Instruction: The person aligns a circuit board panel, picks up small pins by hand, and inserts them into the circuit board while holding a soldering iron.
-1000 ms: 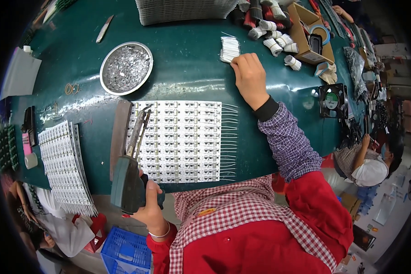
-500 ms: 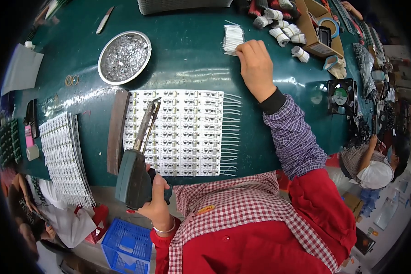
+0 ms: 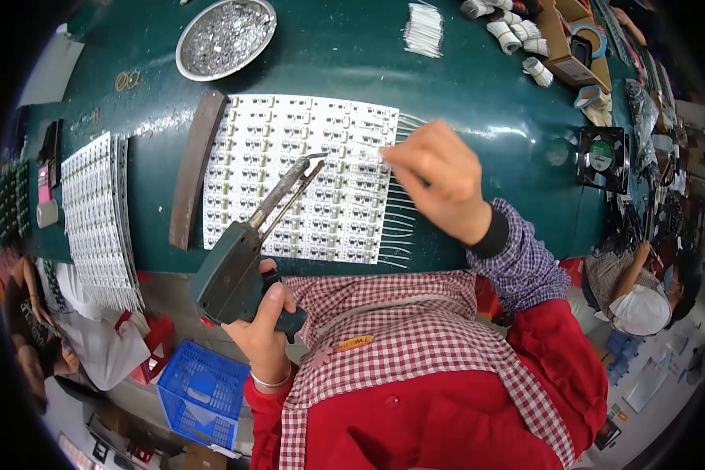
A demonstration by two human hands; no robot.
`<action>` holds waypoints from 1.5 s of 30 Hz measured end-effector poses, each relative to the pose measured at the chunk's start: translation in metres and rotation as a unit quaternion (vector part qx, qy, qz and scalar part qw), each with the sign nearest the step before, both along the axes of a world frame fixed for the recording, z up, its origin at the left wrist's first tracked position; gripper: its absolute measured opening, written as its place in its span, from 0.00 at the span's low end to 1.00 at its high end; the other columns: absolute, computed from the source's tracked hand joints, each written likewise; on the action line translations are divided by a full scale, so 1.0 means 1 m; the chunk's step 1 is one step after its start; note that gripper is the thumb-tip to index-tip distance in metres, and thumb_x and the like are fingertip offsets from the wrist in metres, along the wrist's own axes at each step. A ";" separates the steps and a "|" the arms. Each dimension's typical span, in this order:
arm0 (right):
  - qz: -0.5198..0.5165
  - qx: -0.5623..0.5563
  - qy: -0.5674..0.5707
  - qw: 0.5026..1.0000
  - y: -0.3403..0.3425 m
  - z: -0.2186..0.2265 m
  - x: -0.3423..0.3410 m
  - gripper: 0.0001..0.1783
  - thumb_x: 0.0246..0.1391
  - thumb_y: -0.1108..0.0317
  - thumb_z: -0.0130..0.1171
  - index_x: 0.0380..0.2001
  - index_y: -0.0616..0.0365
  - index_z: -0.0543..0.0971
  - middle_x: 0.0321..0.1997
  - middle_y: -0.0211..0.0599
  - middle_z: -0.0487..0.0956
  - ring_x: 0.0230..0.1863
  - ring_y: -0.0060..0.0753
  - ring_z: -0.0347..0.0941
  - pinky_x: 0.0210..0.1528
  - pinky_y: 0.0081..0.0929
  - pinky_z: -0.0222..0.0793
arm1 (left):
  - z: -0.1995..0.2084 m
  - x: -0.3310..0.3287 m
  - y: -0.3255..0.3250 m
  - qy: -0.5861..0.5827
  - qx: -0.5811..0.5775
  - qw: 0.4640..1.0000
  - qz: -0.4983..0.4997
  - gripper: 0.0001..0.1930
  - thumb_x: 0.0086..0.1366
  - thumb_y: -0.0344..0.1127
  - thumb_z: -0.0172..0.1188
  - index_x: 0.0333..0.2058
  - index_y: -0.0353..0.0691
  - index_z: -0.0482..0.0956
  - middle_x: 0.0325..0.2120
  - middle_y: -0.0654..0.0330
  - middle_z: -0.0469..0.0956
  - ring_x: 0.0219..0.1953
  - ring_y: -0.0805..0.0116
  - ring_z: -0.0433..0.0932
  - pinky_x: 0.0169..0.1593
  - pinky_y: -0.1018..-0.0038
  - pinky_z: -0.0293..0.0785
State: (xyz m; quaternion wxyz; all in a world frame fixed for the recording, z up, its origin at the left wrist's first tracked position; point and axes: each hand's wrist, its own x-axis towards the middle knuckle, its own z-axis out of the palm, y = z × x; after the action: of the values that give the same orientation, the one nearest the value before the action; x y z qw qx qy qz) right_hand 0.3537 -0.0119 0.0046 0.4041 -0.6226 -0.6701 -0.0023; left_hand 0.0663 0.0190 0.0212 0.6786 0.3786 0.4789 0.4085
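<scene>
My left hand (image 3: 263, 337) is wrapped round the dark green handle of a soldering gun (image 3: 229, 274). Its metal tip slants up over a white panel of small circuit boards (image 3: 282, 200), lying flat on the table. At the panel's right edge my right hand (image 3: 446, 176) is closed in a pinch, fingertips just over the boards. A thin white wire seems to be in that pinch, mostly covered by the fingers. From the same edge several white wires (image 3: 399, 215) stick out to the right. Beyond the hand lies a loose pile of white wires (image 3: 424, 31).
A dark bar (image 3: 196, 172) borders the panel's left side. Behind it stands a metal bowl of silvery scraps (image 3: 227, 39). More wired panels (image 3: 94, 219) are stacked at left. Wire bundles (image 3: 525, 31), a cardboard box (image 3: 568, 59) and a small fan (image 3: 603, 159) occupy the right.
My right hand has come from the wire pile to the panel's right edge. The soldering gun's tip has moved right across the boards. The whole view has shifted toward me.
</scene>
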 end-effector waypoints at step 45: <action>0.051 -0.067 -0.090 0.992 -0.036 -0.017 -0.045 0.14 0.42 0.76 0.63 0.37 0.60 0.83 0.29 0.32 0.75 0.32 0.35 0.74 0.34 0.32 0.69 | -0.008 -0.028 -0.051 0.303 0.315 0.880 -0.187 0.10 0.55 0.23 0.68 0.37 0.29 0.81 0.31 0.51 0.80 0.25 0.57 0.80 0.29 0.70 0.74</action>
State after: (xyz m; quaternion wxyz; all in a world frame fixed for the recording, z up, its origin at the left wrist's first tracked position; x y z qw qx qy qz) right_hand 0.3085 -0.0478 -0.0120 0.2992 -0.6104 -0.7334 0.0074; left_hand 0.0383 -0.0323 0.0133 0.4091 0.7598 0.4276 0.2691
